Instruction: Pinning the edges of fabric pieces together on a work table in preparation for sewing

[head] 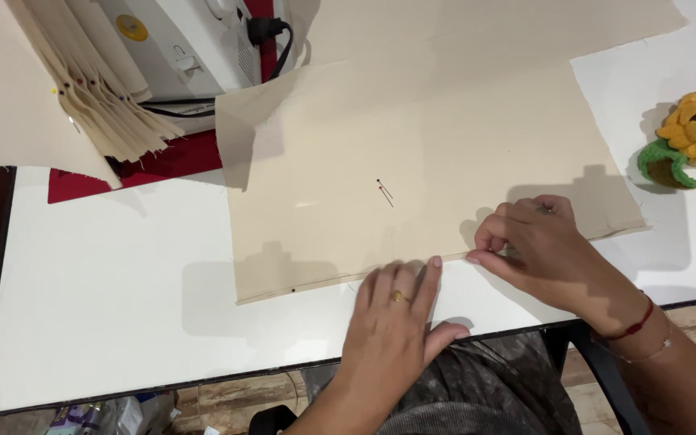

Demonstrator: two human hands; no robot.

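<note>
a sheet of beige cloth (420,153) lies flat on the white table (106,306), its near edge running from 7 o'clock to 3 o'clock across the view. the left hand (392,322), at 6 o'clock, rests palm down with fingers spread and fingertips pressing the near edge of the cloth; a gold ring (397,296) sits on one finger. the right hand (537,250), at 4 o'clock, has its thumb and fingers pressed together, pinching the same edge just beside the left fingertips; what lies between them is too small to tell. two pins (384,192) stand in the cloth near the centre, well apart from both hands. a sunflower-shaped pincushion (690,137) sits at 2 o'clock on the table. a white sewing machine (195,44) stands at 11 o'clock, with a stack of folded cloth pieces (98,89) beside it.
</note>
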